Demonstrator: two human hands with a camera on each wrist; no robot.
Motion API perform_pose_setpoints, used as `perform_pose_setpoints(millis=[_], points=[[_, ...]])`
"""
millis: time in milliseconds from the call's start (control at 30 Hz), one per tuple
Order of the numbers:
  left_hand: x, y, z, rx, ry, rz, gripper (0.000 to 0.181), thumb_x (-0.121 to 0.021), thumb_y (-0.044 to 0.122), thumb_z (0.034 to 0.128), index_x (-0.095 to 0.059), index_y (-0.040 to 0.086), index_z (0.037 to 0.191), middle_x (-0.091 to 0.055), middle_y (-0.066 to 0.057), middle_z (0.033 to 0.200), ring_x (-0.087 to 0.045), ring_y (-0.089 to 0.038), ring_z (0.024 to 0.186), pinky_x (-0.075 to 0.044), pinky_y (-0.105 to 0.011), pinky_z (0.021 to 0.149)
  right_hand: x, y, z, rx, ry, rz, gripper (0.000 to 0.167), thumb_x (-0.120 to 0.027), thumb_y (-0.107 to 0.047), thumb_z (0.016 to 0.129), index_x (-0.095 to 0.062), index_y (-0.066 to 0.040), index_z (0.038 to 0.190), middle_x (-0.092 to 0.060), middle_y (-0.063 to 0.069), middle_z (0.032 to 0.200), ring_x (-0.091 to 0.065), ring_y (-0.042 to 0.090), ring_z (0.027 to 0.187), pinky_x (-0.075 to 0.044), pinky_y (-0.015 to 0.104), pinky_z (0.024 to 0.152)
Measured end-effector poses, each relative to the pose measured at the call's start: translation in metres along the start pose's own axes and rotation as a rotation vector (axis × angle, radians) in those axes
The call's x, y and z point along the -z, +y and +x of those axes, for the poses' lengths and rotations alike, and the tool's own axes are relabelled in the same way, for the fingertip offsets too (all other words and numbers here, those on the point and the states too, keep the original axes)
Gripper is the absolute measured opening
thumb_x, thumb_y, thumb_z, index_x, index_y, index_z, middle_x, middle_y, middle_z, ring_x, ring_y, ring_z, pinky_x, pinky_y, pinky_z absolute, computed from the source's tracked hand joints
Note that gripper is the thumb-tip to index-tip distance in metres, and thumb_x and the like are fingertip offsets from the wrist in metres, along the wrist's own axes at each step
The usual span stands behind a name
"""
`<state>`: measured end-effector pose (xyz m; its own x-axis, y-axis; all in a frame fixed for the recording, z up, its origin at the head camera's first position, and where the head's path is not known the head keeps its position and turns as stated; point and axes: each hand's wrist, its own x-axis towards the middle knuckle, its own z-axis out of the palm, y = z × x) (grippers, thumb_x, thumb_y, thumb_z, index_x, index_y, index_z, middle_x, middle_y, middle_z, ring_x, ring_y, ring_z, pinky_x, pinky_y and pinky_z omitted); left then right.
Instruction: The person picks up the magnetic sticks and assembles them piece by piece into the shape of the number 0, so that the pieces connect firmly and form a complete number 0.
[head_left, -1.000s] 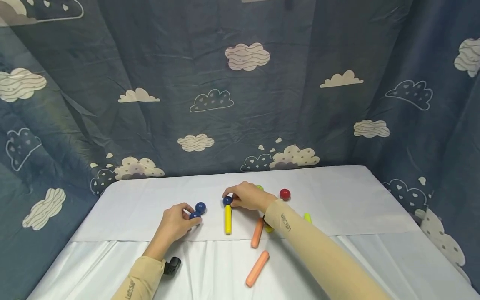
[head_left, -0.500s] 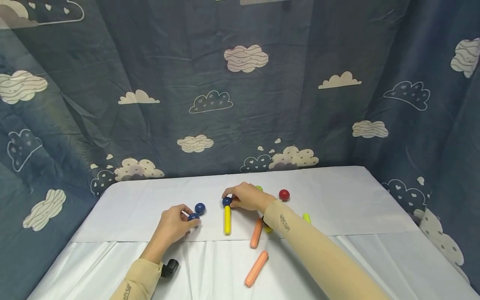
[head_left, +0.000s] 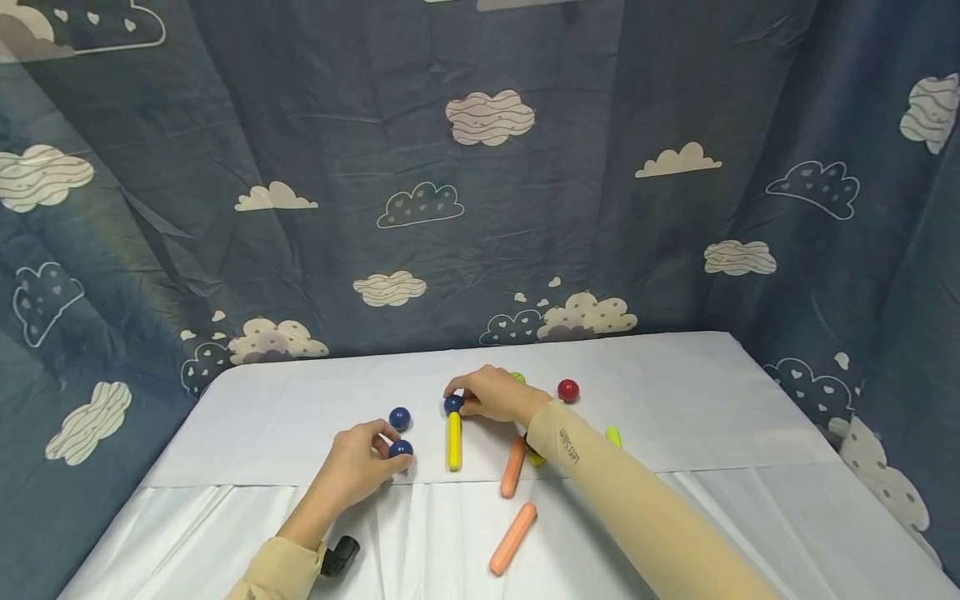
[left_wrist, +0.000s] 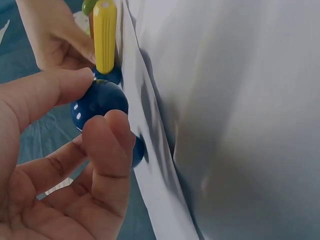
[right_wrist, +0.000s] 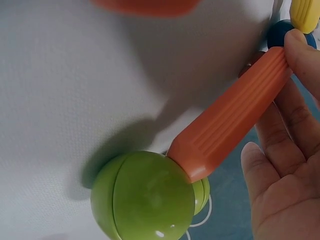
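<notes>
My left hand (head_left: 358, 467) pinches a blue ball (head_left: 401, 450) between thumb and fingers; the left wrist view shows this ball (left_wrist: 100, 104) up close. Just behind it on the cloth lies a second blue ball (head_left: 400, 418). My right hand (head_left: 495, 393) grips a third blue ball (head_left: 453, 404), which meets the far end of a yellow stick (head_left: 454, 443). In the right wrist view the thumb of my right hand (right_wrist: 287, 165) rests at that blue ball (right_wrist: 278, 34), beside an orange stick (right_wrist: 232, 112).
Two orange sticks (head_left: 513, 468) (head_left: 513, 538) lie near my right forearm. A red ball (head_left: 568, 391) sits to the right, a yellow-green stick (head_left: 614, 437) nearer. A green ball (right_wrist: 145, 195) is partly hidden by my right hand in the head view. White cloth (head_left: 652, 392) covers the table.
My left hand has moved slightly nearer and to the right with its blue ball, which now stands apart from the second blue ball. My right hand stays in place.
</notes>
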<state>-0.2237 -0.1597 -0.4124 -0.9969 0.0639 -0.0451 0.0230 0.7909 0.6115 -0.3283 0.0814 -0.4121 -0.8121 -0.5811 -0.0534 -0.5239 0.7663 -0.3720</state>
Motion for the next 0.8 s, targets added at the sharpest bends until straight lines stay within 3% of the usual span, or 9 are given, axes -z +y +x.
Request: perform_pose_setpoints(millis=[500,800], points=[[-0.02,0.007,-0.017,-0.145,-0.034,-0.01,0.03,-0.093,0.019,0.0826,-0.074,0.011,0.104,-0.068,0.002,0.085,-0.06,-0.01,0.071,-0.049,-0.026,0.063,0.0,0.001,0.002,0.001,0.003,-0.002,0.036,-0.076,-0.017,0.101,-0.073,-0.022,0.137,-0.08,0.003,0.113,-0.071,0.014,0.099,-0.059,0.037,0.1],[-0.027,0.01,-0.022,-0.23,-0.093,-0.07,0.032,-0.094,0.016,0.0818,-0.073,0.009,0.105,-0.069,0.001,0.086,-0.063,-0.009,0.07,-0.051,-0.022,0.06,0.0,0.001,0.002,-0.003,-0.005,-0.001,0.036,-0.076,-0.016,0.101,-0.073,-0.022,0.137,-0.08,0.003,0.114,-0.07,0.014,0.098,-0.059,0.036,0.1]])
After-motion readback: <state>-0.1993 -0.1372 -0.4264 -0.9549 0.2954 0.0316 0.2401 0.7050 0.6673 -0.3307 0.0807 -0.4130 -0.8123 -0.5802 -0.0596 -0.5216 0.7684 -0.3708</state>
